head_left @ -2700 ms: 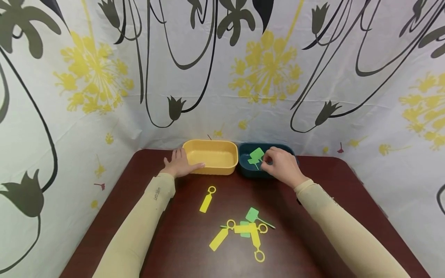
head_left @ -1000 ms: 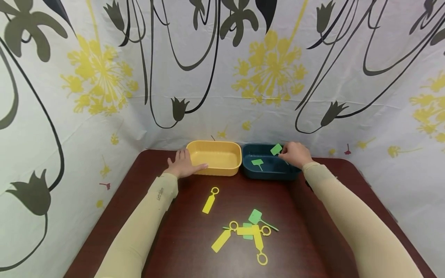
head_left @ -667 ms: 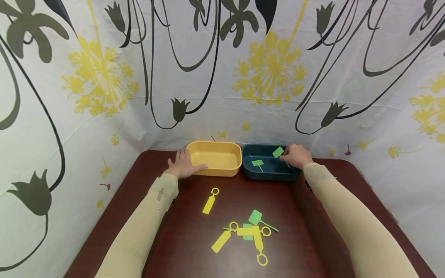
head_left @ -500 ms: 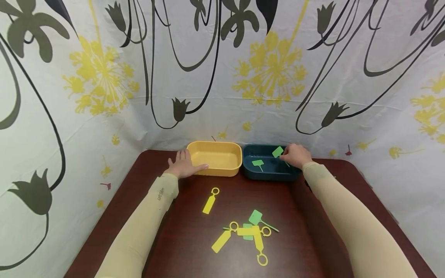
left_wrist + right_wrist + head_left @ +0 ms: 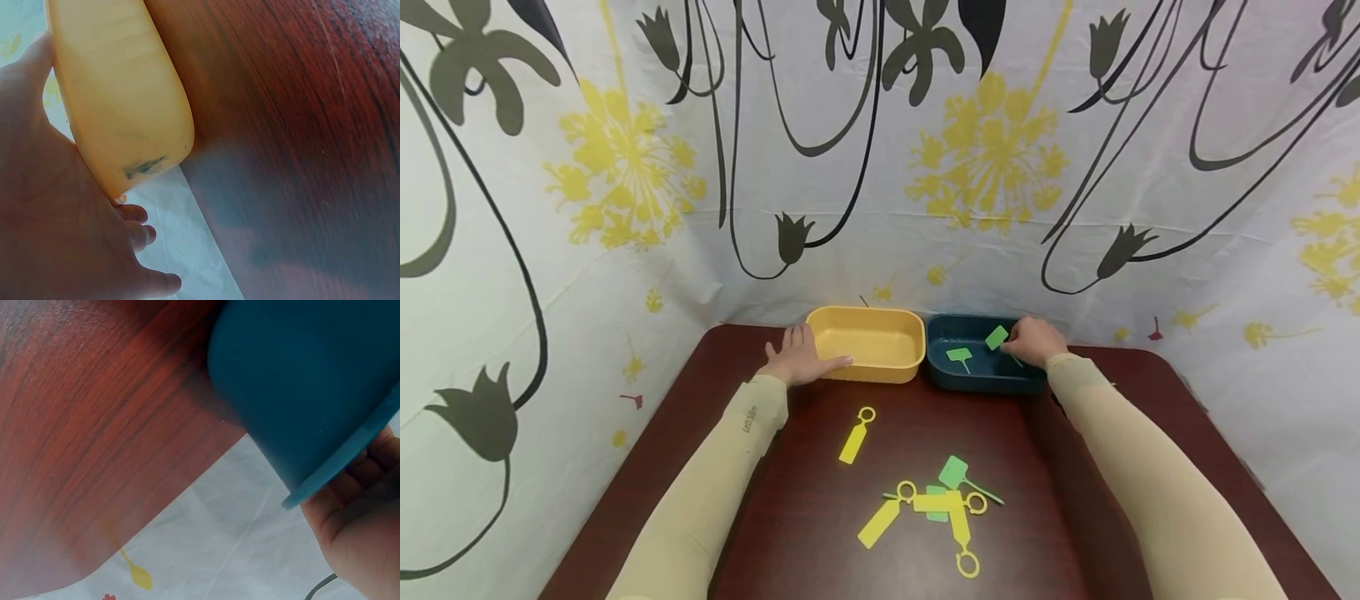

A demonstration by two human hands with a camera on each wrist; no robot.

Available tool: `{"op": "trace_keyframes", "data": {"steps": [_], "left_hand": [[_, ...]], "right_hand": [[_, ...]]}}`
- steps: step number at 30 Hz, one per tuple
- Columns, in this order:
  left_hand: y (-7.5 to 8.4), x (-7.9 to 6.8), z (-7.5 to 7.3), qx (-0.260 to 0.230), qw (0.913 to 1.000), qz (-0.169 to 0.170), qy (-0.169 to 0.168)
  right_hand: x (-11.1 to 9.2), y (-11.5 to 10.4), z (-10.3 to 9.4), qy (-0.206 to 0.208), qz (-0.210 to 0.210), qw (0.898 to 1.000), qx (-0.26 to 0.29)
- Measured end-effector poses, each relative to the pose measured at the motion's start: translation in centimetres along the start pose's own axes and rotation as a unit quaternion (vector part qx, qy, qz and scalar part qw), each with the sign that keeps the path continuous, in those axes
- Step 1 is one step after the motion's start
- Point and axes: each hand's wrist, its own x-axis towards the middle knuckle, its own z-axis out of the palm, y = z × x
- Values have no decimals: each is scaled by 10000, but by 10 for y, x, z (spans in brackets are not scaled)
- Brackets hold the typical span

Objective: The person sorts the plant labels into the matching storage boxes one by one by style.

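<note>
In the head view my left hand rests with spread fingers on the left end of a yellow plastic bin. The left wrist view shows the thumb along the rim of this bin. My right hand reaches over the right end of a dark blue bin, pinching a green tag with a thin stem. A second green tag lies inside the blue bin, to the left. In the right wrist view, the blue bin's rim hides the fingertips and the pinched tag.
Nearer on the dark red table lies a lone yellow ring tag. To its right is an overlapping group of yellow ring tags and green stem tags. A patterned cloth hangs behind the bins.
My right hand has moved right within the blue bin, carrying the green tag away from the other one. In the last half second it barely shifts. My left hand stays on the yellow bin.
</note>
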Motion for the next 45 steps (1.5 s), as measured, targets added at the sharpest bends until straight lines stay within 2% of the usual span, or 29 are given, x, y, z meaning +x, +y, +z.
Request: {"op": "trace_keyframes", "data": {"steps": [7,11,18,25,34,41,45], "left_hand": [[0,0,0,-69,10000,20,19],[-1,0,0,-111,9999,8,33],[-8,13,7,85,9997,-177,-165],[-14,22,12,-51,9996,-184,-189],[-6,10,2,12,9999,-113,-40],[-12,21,7,-39,9997,-196,-154],[-10,17,9,-40,9998,-151,-109]], "right_hand": [[6,2,6,-31,9,10000,40],[7,2,9,-209,-61,9997,66],[8,0,12,-439,-28,9990,102],[14,4,21,-526,-78,9986,-19],[14,2,18,-314,-101,9994,52],[10,1,13,-142,-167,9998,-35],[8,-1,13,-27,-210,9998,-34]]}}
